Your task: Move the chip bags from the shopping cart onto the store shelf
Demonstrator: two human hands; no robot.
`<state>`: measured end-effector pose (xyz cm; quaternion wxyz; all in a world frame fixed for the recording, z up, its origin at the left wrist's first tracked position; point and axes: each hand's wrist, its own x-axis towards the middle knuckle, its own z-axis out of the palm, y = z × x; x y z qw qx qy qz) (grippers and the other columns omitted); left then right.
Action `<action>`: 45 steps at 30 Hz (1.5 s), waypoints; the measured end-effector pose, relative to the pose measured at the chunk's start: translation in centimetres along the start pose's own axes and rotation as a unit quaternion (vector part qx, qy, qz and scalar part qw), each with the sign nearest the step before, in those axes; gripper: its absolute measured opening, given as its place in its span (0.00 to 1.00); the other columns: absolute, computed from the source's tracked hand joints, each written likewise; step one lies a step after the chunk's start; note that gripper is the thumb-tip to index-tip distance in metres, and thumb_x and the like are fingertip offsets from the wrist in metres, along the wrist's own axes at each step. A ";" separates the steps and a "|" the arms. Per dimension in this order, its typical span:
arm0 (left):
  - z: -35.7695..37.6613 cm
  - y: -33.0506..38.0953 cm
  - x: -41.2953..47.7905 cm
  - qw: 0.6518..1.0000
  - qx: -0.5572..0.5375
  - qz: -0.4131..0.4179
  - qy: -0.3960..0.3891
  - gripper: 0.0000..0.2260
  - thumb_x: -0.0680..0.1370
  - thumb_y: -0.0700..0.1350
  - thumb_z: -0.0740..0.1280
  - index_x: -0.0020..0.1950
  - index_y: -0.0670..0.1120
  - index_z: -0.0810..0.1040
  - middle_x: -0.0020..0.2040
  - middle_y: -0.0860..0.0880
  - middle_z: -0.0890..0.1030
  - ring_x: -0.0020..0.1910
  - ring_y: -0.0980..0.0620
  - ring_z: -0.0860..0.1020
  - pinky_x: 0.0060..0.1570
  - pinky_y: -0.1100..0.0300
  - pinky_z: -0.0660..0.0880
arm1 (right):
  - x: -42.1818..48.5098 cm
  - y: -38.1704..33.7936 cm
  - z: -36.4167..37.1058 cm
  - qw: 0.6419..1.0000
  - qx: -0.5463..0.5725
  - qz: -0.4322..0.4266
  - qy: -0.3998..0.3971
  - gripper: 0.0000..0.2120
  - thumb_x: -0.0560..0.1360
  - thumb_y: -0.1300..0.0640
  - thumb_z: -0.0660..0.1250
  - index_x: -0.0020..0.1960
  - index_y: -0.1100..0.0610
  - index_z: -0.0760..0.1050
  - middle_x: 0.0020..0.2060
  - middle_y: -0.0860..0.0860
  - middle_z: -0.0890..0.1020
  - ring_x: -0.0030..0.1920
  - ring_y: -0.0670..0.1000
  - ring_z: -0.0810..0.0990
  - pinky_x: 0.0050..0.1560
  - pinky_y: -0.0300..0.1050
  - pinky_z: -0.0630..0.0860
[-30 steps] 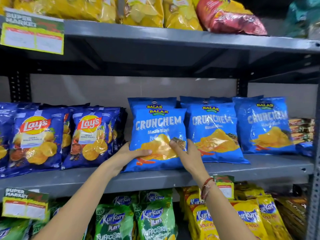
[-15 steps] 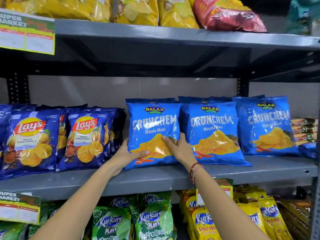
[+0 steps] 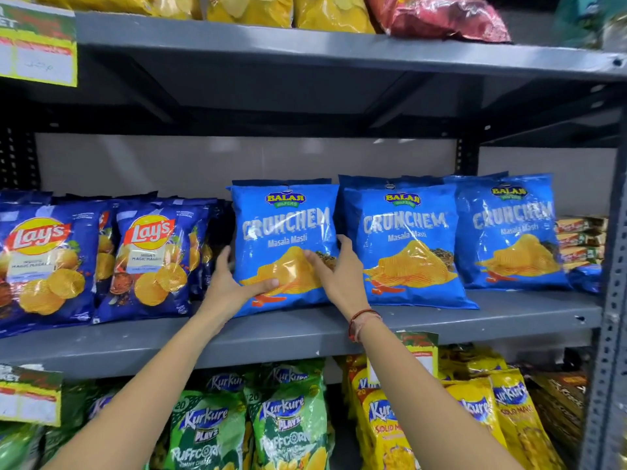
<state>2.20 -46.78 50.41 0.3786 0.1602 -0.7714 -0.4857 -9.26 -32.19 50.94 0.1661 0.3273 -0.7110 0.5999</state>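
A bright blue Crunchem chip bag (image 3: 283, 228) stands upright on the grey middle shelf (image 3: 298, 329), in front of another bag of the same kind. My left hand (image 3: 234, 283) grips its lower left edge, thumb across the front. My right hand (image 3: 339, 269) holds its lower right edge, fingers on the front. Two more Crunchem bags (image 3: 403, 242) (image 3: 509, 232) stand to its right. The shopping cart is out of view.
Dark blue Lay's bags (image 3: 149, 262) fill the shelf's left part. Small snack packs (image 3: 580, 239) are stacked at the far right by the grey upright post (image 3: 610, 300). Yellow and red bags sit on the shelf above; green and yellow Kurkure bags (image 3: 288, 418) below.
Both hands have pushed the Crunchem bag back and more upright on the shelf, close to the bag behind it. The grip has stayed the same.
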 end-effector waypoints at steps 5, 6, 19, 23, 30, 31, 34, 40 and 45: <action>2.5 2.8 -3.0 0.955 0.112 0.193 0.195 0.38 0.66 0.47 0.75 0.71 0.48 0.60 0.71 0.45 0.64 0.71 0.48 0.60 0.69 0.55 0.58 | -1.0 0.4 -5.4 0.991 -0.063 -0.094 0.072 0.31 0.73 0.45 0.68 0.71 0.56 0.63 0.66 0.54 0.72 0.66 0.53 0.69 0.65 0.48 0.68; 3.4 3.6 -3.5 0.948 0.123 0.227 0.186 0.34 0.68 0.45 0.74 0.70 0.48 0.63 0.69 0.45 0.65 0.69 0.48 0.61 0.67 0.60 0.58 | -1.1 0.7 -7.1 0.987 -0.080 -0.099 0.099 0.30 0.73 0.46 0.68 0.71 0.56 0.63 0.65 0.53 0.73 0.66 0.53 0.69 0.65 0.47 0.68; 17.0 7.3 0.1 0.975 0.111 -0.007 -0.195 0.53 0.60 0.55 0.78 0.74 0.43 0.48 0.74 0.43 0.62 0.70 0.42 0.65 0.68 0.49 0.65 | 2.5 9.3 -19.5 0.975 -0.069 0.181 -0.111 0.54 0.59 0.41 0.79 0.76 0.55 0.54 0.72 0.57 0.66 0.71 0.56 0.67 0.66 0.48 0.65; 17.8 6.3 1.2 0.978 0.081 -0.041 -0.189 0.52 0.58 0.50 0.79 0.74 0.43 0.52 0.67 0.43 0.71 0.59 0.46 0.74 0.60 0.51 0.72 | 3.3 9.8 -19.4 0.982 -0.045 0.149 -0.109 0.56 0.55 0.42 0.80 0.74 0.56 0.57 0.71 0.53 0.68 0.72 0.54 0.65 0.72 0.51 0.64; 19.8 6.4 0.3 0.991 0.074 0.046 -0.099 0.51 0.61 0.43 0.77 0.74 0.50 0.48 0.69 0.43 0.68 0.66 0.42 0.68 0.65 0.44 0.68 | 7.6 15.8 -20.0 0.986 0.007 0.127 -0.105 0.59 0.44 0.39 0.83 0.70 0.50 0.63 0.68 0.55 0.74 0.68 0.57 0.73 0.67 0.60 0.71; 20.0 6.4 0.4 0.991 0.075 0.042 -0.098 0.51 0.61 0.43 0.77 0.75 0.50 0.47 0.70 0.43 0.67 0.67 0.41 0.67 0.66 0.44 0.67 | 7.8 16.1 -19.9 0.985 0.015 0.128 -0.111 0.61 0.43 0.38 0.83 0.71 0.51 0.62 0.69 0.55 0.73 0.68 0.57 0.72 0.67 0.59 0.71; 20.2 6.5 0.4 0.991 0.088 0.034 -0.096 0.51 0.62 0.42 0.76 0.75 0.48 0.45 0.71 0.42 0.65 0.68 0.40 0.66 0.66 0.45 0.67 | 7.8 15.8 -19.4 0.982 0.020 0.142 -0.122 0.64 0.42 0.36 0.82 0.73 0.51 0.60 0.70 0.55 0.71 0.69 0.57 0.71 0.69 0.59 0.69; 19.8 6.5 -0.3 0.988 0.099 0.048 -0.106 0.49 0.68 0.44 0.74 0.75 0.45 0.41 0.76 0.42 0.55 0.74 0.43 0.55 0.70 0.51 0.59 | 5.7 12.1 -19.3 0.986 0.040 0.138 -0.079 0.59 0.48 0.43 0.82 0.73 0.53 0.58 0.69 0.57 0.71 0.69 0.57 0.69 0.70 0.58 0.68; 17.7 7.1 -1.7 0.986 0.082 0.130 -0.059 0.43 0.71 0.48 0.72 0.75 0.47 0.45 0.73 0.44 0.61 0.71 0.47 0.62 0.68 0.53 0.62 | 4.2 10.3 -19.0 0.995 0.006 0.077 0.063 0.38 0.64 0.51 0.78 0.69 0.56 0.65 0.59 0.52 0.75 0.63 0.53 0.74 0.63 0.48 0.72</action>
